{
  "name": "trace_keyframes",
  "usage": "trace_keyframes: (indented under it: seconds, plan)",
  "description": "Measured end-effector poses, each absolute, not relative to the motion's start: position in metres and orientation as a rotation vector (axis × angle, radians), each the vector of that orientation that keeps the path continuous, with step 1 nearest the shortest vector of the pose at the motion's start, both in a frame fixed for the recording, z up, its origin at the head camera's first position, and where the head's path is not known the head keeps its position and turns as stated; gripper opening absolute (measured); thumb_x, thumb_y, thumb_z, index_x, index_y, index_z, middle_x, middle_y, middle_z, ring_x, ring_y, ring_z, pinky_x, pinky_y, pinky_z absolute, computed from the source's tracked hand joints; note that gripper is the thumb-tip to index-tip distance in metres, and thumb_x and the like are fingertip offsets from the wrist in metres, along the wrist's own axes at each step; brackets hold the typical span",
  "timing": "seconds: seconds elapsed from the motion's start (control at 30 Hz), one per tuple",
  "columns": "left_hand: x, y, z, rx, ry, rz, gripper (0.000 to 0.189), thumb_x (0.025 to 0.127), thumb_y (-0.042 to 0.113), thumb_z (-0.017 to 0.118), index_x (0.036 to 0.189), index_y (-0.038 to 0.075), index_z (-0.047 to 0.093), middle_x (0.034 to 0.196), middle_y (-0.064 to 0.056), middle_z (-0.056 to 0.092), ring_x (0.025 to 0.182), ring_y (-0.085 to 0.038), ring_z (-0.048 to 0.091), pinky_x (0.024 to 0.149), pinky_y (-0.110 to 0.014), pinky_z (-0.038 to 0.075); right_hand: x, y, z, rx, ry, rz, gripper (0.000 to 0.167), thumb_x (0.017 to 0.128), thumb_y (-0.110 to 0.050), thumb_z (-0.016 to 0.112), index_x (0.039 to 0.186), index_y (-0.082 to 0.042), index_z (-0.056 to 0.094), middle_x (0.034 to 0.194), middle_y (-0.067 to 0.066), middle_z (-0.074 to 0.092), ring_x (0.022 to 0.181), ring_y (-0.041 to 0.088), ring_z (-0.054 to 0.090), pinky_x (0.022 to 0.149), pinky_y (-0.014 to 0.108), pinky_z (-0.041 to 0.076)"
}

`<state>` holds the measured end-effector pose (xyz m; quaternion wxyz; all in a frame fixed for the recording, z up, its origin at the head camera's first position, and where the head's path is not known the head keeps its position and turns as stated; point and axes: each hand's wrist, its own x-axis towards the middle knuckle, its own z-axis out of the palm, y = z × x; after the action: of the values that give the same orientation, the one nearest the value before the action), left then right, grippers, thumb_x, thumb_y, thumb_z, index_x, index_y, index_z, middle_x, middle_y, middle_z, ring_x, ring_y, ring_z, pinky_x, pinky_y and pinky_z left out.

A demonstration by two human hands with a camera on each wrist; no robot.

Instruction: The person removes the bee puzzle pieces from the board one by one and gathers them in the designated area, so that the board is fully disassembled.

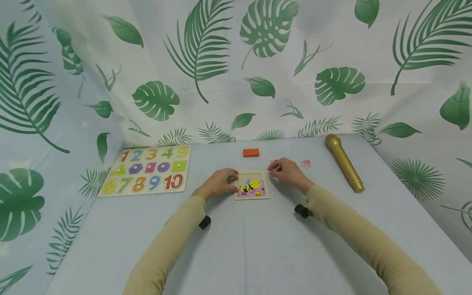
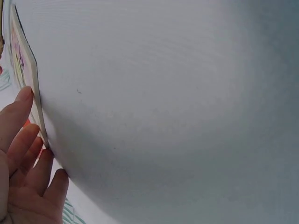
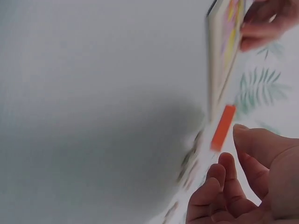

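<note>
A small square bee puzzle board with a pale wooden rim lies on the table, a yellow and black bee showing inside it. At its left edge rests my left hand, thumb and index finger apart along the rim. In the left wrist view the thumb overlaps the board's edge. My right hand hovers just right of the board, fingers loosely bent. The right wrist view shows a gap between its thumb and fingers, with nothing between them. Pink puzzle pieces lie beyond it, one partly hidden by the hand.
Behind the bee board sits an orange-red block. A number and shape puzzle board lies at the left. At the right lies a gold microphone. Leaf-patterned cloth hangs round the back and sides of the table.
</note>
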<state>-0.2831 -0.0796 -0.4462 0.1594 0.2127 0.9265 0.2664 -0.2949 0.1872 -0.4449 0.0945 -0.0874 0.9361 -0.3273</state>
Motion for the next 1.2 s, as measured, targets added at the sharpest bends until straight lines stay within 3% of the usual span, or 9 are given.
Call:
trace_keyframes:
  seconds: [0.4,0.8,1.2]
  plan:
    - [-0.285,-0.077,-0.449,0.644,2.648,0.784,0.043,0.086,0.023,0.077,0.122,0.004,0.065,0.145,-0.007,0.05,0.138,-0.024,0.04,0.116,-0.038,0.03,-0.277,0.142,-0.449,-0.389,2.651,-0.975,0.024,0.093,-0.019,0.066,0.113,-0.007,0.068,0.106,0.006,0.065,0.09,0.02,0.056,0.076,0.031,0.051]
    - [-0.287,-0.078,-0.449,0.663,2.634,0.782,0.046,0.086,0.023,0.077,0.126,0.005,0.063,0.146,-0.006,0.049,0.139,-0.024,0.039,0.116,-0.039,0.03,-0.272,0.123,-0.448,-0.457,2.695,-0.835,0.027,0.091,-0.014,0.067,0.117,-0.006,0.067,0.112,0.009,0.06,0.104,0.024,0.053,0.097,0.042,0.047]
    - [-0.287,-0.077,-0.451,0.619,2.626,0.793,0.046,0.085,0.022,0.077,0.126,0.006,0.063,0.147,-0.005,0.048,0.138,-0.023,0.04,0.116,-0.038,0.03,-0.274,0.121,-0.447,-0.466,2.682,-0.787,0.028,0.092,-0.014,0.069,0.119,-0.007,0.066,0.112,0.009,0.059,0.103,0.024,0.052,0.097,0.041,0.047]
